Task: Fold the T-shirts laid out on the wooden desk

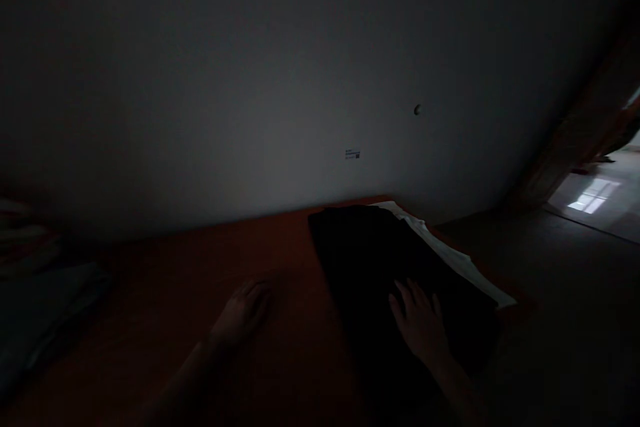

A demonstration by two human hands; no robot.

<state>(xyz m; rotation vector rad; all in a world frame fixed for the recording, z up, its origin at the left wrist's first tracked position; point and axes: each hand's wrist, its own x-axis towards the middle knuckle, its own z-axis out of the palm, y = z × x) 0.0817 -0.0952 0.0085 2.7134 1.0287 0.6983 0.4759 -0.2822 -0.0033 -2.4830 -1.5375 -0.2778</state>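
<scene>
The room is very dark. My right hand (419,321) lies flat, fingers stretched out, on a folded black garment (380,260). The garment rests on a white cloth (465,263) whose edge shows along its right side. My left hand (243,312) rests palm down on the bare orange-brown table (200,280), fingers extended, a short way left of the black garment. Neither hand grips anything.
A dim pile of folded cloth (35,300) sits at the table's left edge. A plain wall (300,80) with a small label (353,154) rises behind the table. At the far right a doorway opens onto a sunlit floor (595,197).
</scene>
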